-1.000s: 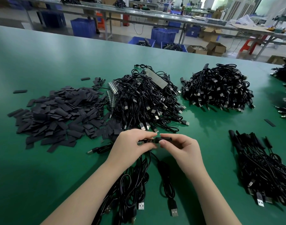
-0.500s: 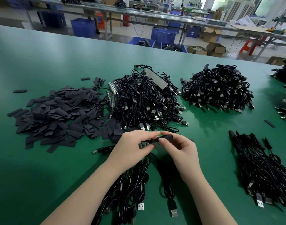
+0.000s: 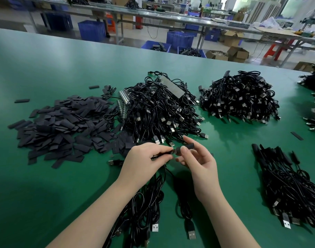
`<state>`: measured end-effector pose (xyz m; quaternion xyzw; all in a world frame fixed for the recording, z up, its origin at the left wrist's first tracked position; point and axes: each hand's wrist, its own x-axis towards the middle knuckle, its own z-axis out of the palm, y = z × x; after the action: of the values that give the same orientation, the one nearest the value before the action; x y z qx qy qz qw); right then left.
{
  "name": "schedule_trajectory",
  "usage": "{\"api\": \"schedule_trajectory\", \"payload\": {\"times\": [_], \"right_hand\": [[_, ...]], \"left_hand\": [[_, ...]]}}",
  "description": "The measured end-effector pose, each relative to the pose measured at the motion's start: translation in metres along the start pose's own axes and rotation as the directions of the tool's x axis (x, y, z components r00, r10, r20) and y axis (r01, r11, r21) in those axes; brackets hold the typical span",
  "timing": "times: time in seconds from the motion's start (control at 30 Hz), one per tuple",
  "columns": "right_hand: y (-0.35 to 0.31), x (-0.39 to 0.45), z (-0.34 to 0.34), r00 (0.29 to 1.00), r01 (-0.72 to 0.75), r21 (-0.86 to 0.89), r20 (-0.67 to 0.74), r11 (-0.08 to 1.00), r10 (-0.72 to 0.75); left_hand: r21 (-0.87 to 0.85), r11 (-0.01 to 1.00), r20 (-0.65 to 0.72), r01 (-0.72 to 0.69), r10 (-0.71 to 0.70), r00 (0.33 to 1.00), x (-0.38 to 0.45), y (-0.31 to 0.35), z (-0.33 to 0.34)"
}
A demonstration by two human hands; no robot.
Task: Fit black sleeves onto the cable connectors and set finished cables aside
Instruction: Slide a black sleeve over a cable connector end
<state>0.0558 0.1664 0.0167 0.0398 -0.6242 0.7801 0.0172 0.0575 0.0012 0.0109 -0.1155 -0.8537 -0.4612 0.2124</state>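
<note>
Pinching the black sleeve [image 3: 186,148] between thumb and fingertips, the right hand [image 3: 197,163] is holding it just right of the connector [image 3: 163,154], which the left hand [image 3: 144,161] is gripping. Both long axes are lying nearly in line, sleeve mouth facing left, above the green table [image 3: 45,176].

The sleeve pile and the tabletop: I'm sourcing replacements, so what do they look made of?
Sleeve pile: flat matte black pieces, probably thin plastic or rubbery tubing; they lie creased and limp. Tabletop: smooth green mat, likely rubber or vinyl, given its soft sheen.
</note>
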Motion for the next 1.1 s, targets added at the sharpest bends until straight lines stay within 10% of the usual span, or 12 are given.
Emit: {"api": "schedule_trajectory", "payload": {"times": [1.1], "right_hand": [[0.0056,0.0019,0.0002,0.994,0.038,-0.052,-0.105,0.998,-0.043]], "left_hand": [[0.086,0.993,0.011,-0.086,0.085,0.996,-0.0005,0.0051,0.0001]]}}
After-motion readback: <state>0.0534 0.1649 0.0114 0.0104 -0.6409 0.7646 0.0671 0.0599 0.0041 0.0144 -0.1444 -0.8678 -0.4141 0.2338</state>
